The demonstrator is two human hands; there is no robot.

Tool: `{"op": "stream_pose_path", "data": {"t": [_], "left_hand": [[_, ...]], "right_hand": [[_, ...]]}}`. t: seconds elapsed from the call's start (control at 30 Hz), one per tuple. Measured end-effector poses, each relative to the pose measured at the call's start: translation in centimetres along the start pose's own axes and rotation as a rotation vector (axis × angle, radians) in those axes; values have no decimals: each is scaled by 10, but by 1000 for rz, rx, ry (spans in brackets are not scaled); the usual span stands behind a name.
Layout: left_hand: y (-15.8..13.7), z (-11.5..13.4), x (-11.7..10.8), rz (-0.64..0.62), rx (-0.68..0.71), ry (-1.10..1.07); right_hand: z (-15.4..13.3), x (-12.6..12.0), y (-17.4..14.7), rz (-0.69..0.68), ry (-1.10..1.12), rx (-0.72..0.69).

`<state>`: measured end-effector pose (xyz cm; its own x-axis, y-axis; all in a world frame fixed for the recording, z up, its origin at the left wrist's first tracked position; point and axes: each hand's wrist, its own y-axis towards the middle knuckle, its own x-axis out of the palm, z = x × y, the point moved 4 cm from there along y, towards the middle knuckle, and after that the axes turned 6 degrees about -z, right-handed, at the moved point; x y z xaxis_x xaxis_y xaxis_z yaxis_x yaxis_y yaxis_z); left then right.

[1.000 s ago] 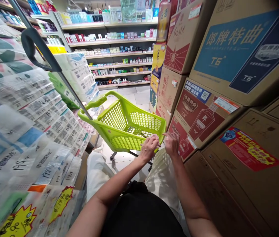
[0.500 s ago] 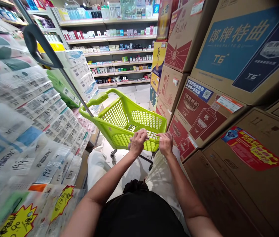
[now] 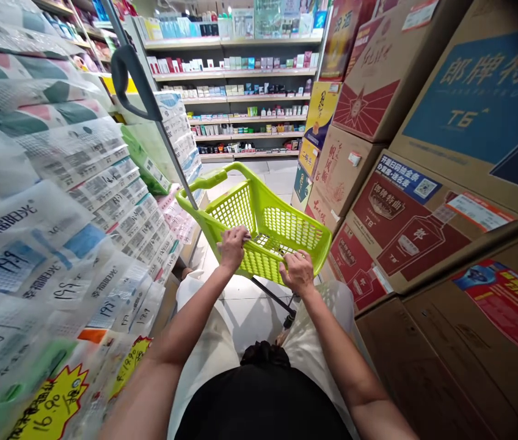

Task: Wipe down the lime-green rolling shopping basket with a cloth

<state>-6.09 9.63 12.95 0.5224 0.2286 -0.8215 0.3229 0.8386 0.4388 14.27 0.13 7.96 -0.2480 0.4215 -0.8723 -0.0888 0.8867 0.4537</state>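
Note:
A bright green plastic shopping trolley [image 3: 286, 223] with a latticed basket stands just ahead of me, turned at an angle. My left hand [image 3: 233, 247] is closed over the near rim of the basket, left of its middle. Farther right on the same rim, my right hand [image 3: 299, 273] curls its fingers over the edge. From the trolley's left end a grey pole [image 3: 174, 153] rises, bearing a dark grey loop handle [image 3: 135, 85]. The visible basket floor shows only its lattice. Beneath it, part of the wheeled frame [image 3: 273, 296] shows.
Plastic-wrapped packs of tissue paper [image 3: 98, 201] are piled along the left, with yellow price tags [image 3: 52, 406] at the front. Cardboard cartons [image 3: 405, 223] are stacked close on the right. Across the aisle end stand shelves [image 3: 236, 76] of small boxed goods.
Both my hands have shifted left along the trolley's near rim, and my left hand has closed onto it. The whole scene sits farther right in view.

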Motion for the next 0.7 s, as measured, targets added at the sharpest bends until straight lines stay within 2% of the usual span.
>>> {"op": "stream_pose_path", "data": {"t": [0.1, 0.23, 0.27, 0.33, 0.4, 0.47, 0.57, 0.6, 0.63, 0.7], "left_hand": [[2, -8, -6, -85, 119, -6], [6, -19, -17, 50, -35, 21], [6, -17, -17, 53, -38, 15], [6, -9, -12, -13, 43, -10], [6, -4, -11, -67, 116, -28], [8, -12, -20, -5, 64, -18], [11, -35, -43, 220, -126, 18], [10, -40, -47, 263, -152, 23], [9, -41, -46, 269, -140, 19], [5, -36, -35, 185, -18, -14]], "right_hand": [[11, 0, -2, 20, -3, -44], [24, -3, 6, 46, -2, 2], [24, -3, 10, 50, -3, 25], [15, 1, 20, 43, -5, 44], [1, 8, 29, 5, 3, -9], [-7, 15, 34, -31, -15, -14], [-6, 20, 36, -38, -19, 32], [-5, 21, 37, -34, -16, 43], [-3, 21, 39, -27, -12, 48], [-3, 23, 43, -6, 11, 42]]}}
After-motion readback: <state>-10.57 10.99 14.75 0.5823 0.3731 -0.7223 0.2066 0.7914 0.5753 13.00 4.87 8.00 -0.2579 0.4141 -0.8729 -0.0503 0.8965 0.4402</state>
